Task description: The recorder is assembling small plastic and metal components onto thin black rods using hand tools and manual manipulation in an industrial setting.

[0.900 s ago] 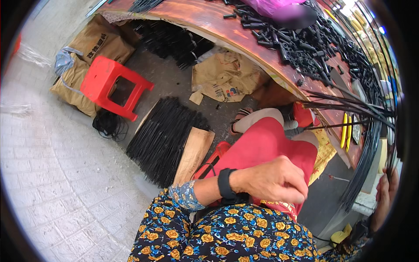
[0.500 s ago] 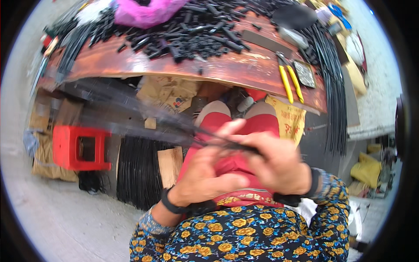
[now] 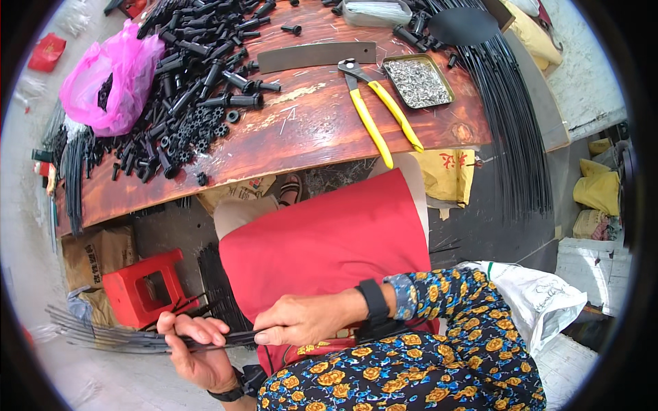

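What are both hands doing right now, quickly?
Left hand: fingers curled around the bundle of thin black rods.
Right hand: closed, gripping the same bundle near its right-hand end.

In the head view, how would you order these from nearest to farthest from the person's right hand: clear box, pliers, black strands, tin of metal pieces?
1. Black strands: reaching the right hand, extending to its left.
2. Pliers: at the table's front edge.
3. Tin: just right of the pliers.
4. Clear box: farther back, behind both.
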`<state>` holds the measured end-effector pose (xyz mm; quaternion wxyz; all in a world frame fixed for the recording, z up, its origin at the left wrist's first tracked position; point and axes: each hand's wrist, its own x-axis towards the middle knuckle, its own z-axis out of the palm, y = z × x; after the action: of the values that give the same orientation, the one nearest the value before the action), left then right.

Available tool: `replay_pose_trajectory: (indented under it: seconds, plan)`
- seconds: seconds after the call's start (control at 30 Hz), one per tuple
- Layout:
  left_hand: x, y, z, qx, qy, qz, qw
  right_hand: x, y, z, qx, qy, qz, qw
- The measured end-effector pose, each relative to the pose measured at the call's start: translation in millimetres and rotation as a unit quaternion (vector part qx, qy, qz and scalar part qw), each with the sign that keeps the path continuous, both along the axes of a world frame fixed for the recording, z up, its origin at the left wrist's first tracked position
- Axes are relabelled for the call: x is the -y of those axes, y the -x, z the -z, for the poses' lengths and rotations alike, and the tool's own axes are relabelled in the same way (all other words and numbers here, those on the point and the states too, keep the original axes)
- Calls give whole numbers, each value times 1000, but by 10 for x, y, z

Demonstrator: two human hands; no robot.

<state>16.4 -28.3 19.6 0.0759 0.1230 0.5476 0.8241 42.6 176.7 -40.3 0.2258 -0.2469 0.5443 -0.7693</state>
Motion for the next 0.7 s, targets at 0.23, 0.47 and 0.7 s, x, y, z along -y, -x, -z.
replay_pose_trajectory:
  seconds: [0.23,0.47,0.7]
  plan:
    - [-103,-93,-94,-10,52,-19,998,-42,-24,168,-179,-95,152,967]
    - [-89,-44,-41,6,57,-34,998,-42,-34,196,-19,40,37,998]
    - [-145,-46,-91,15,26,35,999,-46,-53,158,-30,55,80,995]
